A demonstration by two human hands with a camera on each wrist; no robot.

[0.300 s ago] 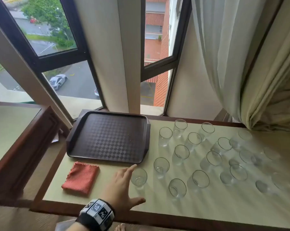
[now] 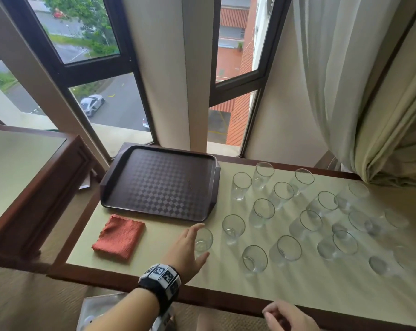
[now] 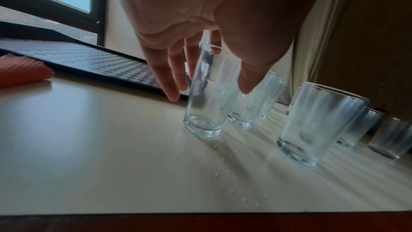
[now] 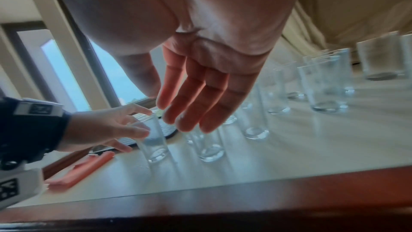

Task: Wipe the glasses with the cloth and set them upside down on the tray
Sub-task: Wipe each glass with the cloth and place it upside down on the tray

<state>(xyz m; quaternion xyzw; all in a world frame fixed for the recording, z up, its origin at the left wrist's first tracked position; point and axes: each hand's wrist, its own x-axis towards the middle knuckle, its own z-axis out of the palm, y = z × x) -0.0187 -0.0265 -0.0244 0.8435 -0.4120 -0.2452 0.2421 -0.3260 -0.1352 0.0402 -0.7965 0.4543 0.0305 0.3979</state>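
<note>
Several clear glasses stand upright on the cream table top, right of the dark brown checkered tray, which holds nothing. A folded orange cloth lies in front of the tray. My left hand reaches round the nearest left glass, fingers behind it and thumb in front, spread and not closed on it. In the left wrist view the left hand brackets the glass near its rim. My right hand hovers at the table's front edge with relaxed fingers, holding nothing.
Windows and a wall pillar rise behind the table. A curtain hangs at the back right, close to the far glasses. A second wooden table adjoins on the left. Small water drops dot the surface near the front edge.
My left hand has moved forward so its fingers and thumb now flank the nearest glass. My right hand has come into view at the bottom edge.
</note>
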